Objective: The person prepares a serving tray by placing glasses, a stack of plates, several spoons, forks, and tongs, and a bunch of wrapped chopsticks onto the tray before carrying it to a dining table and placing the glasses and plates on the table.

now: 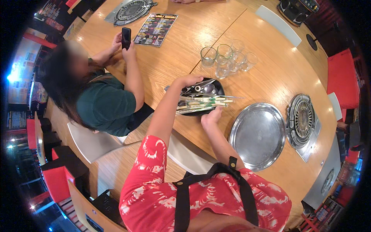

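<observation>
A black oval container [221,88] sits over the wooden table in front of me, gripped from both sides. My left hand [191,80] is closed on its far left rim, and my right hand [211,117] holds its near edge from below. Paper-wrapped chopsticks [201,104] with green marks lie across the container, their ends sticking out past the rim. Behind them, several metal spoons [209,89] and other shiny utensils are heaped inside. Whether the container's bottom touches the table is hidden.
Several clear glasses [230,58] stand beyond the container. A round metal tray [257,136] and a table grill [301,120] lie to the right. On the left, a person in dark green [106,101] holds a phone [126,38] near a printed menu [156,30] and another grill [133,11].
</observation>
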A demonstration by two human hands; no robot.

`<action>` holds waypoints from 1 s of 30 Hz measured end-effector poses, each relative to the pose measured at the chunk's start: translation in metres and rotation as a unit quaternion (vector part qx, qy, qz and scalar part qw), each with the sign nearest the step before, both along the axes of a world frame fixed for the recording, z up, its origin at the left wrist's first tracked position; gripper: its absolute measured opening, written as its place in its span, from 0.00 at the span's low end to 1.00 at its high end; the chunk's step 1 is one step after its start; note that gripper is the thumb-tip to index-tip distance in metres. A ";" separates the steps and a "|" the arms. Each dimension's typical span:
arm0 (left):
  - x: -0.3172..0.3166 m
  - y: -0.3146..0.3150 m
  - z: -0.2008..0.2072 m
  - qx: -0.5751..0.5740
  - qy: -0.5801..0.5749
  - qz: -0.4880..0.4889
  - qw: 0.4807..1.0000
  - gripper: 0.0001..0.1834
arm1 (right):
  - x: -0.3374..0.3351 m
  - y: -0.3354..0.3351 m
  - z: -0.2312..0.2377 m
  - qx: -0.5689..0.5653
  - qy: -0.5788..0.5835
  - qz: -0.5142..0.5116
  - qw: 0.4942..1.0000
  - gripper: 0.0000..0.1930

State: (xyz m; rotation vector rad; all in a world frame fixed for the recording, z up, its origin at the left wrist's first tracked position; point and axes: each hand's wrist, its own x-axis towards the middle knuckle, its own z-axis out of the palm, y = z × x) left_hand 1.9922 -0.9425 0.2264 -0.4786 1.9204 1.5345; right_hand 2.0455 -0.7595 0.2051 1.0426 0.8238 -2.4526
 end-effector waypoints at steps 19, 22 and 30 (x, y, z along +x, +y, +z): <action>-0.041 -0.014 -0.050 -0.216 0.107 -0.152 0.959 0.21 | -0.013 -0.002 -0.034 0.048 0.031 -0.021 0.998 0.18; -0.044 -0.014 -0.047 -0.261 0.083 -0.131 0.953 0.23 | -0.016 0.002 -0.052 0.032 0.014 -0.017 0.999 0.18; -0.034 -0.026 0.003 -0.373 -0.023 -0.018 0.927 0.31 | -0.032 0.014 -0.051 -0.007 -0.116 0.106 0.988 0.15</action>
